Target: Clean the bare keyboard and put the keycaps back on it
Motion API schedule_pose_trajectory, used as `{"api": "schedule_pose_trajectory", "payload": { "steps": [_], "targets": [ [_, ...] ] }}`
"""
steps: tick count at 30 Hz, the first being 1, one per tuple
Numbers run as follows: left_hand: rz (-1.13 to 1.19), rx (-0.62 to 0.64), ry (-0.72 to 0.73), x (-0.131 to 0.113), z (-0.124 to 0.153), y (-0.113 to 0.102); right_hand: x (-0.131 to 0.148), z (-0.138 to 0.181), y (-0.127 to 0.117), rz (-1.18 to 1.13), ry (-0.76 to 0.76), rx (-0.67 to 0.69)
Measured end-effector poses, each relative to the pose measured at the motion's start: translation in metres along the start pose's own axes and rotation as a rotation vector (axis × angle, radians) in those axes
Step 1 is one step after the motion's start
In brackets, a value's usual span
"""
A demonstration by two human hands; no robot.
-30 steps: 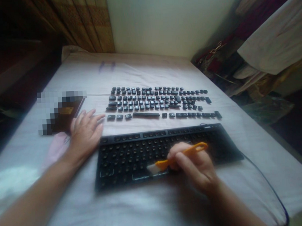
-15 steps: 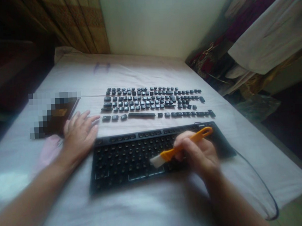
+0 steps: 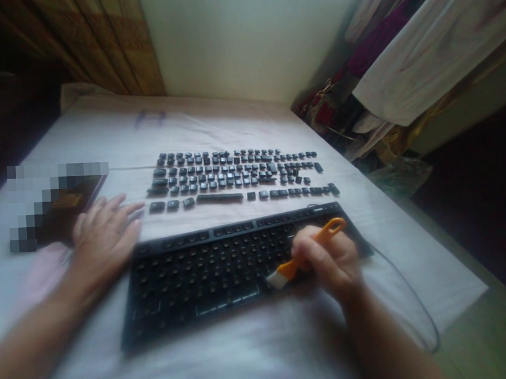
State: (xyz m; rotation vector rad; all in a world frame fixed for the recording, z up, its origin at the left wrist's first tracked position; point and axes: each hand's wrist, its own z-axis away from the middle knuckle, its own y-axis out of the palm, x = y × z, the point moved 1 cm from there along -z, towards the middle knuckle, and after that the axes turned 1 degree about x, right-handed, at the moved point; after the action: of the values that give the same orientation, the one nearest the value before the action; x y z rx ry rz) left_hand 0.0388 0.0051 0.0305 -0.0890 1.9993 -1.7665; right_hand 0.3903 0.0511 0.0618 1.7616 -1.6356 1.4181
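A black keyboard stripped of its keycaps lies at a slant on the cloth-covered surface. My right hand grips an orange-handled brush, its pale bristles pointing down to the left over the keyboard's lower right-middle part. Whether the bristles press on the keyboard is hard to tell. My left hand rests flat with fingers spread, just beyond the keyboard's upper left corner. Behind the keyboard, the loose black keycaps are laid out in rows, with the long spacebar in the nearest row.
Left of my left hand lies a dark flat object, partly pixelated, with a pink cloth near it. The keyboard's cable curves off to the right. Hanging clothes and a plastic bag are past the right edge.
The brush has moved right along the keyboard and its handle is tilted more steeply. My left hand stays flat. The whole view has shifted, so most things appear further left.
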Motion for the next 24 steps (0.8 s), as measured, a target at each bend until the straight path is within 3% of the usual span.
{"api": "schedule_pose_trajectory", "payload": {
  "steps": [9, 13, 19, 24],
  "targets": [
    [-0.031, -0.013, 0.035, 0.007, -0.001, 0.003, 0.013, -0.008, 0.008, 0.161, -0.133, 0.167],
    [-0.057, -0.020, 0.055, 0.012, 0.000, 0.004, 0.010, -0.004, 0.012, 0.092, -0.081, 0.178],
    [-0.051, -0.087, 0.102, 0.013, 0.002, 0.006, 0.000, 0.002, 0.008, -0.089, 0.047, -0.062],
    [-0.080, -0.151, 0.035, 0.003, 0.002, 0.006, 0.000, -0.001, 0.006, 0.017, 0.006, -0.052]
  ]
}}
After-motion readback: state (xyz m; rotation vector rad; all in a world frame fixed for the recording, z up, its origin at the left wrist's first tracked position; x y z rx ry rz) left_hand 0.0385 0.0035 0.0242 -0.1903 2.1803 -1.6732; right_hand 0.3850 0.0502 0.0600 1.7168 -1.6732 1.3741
